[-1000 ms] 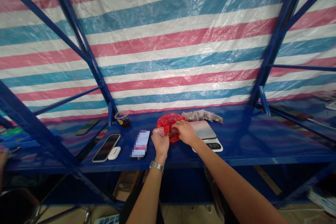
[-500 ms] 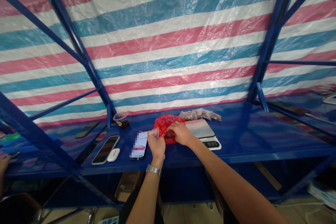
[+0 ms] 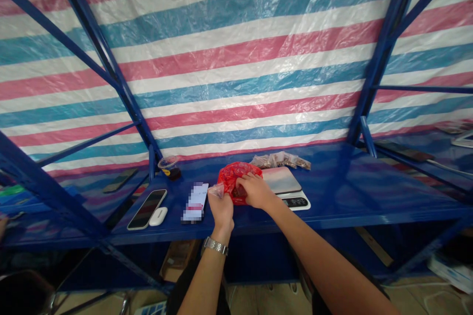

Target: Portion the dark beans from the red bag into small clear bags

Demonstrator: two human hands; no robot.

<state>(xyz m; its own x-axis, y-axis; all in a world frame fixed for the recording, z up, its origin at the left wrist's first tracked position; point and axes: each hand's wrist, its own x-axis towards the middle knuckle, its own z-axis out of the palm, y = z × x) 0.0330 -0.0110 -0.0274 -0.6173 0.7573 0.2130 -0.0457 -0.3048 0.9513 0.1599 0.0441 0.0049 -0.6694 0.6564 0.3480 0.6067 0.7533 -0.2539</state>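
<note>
Red bag [image 3: 236, 170]: seen on the blue desk [image 3: 340, 182], mouth opened, small brownish contents partly visible; taken as clock centre, 12 pointing away from the wearer.
Left hand [image 3: 221, 206]: placed at 7 o'clock, against the bag's near edge; fingers closed, a small clear bag [image 3: 216, 190] held at the thumb.
Right hand [image 3: 256, 189]: placed at 4 o'clock; fingers curled into the bag's mouth; whether anything is gripped cannot be told, the fingertips being hidden.
Scale [image 3: 284, 182]: located at 3 o'clock, just beside the bag, partly covered by the right hand.
Filled sachets [image 3: 283, 159]: laid in a row at 2 o'clock.
Lit phone [image 3: 195, 202]: laid at 8 o'clock, near the left hand; screen pixelated.
Dark-screened phone [image 3: 147, 209]: laid farther out, between 8 and 9; white case [image 3: 158, 216] set beside it.
Clear cup [image 3: 170, 167]: set at 10 o'clock, dark content noted.
</note>
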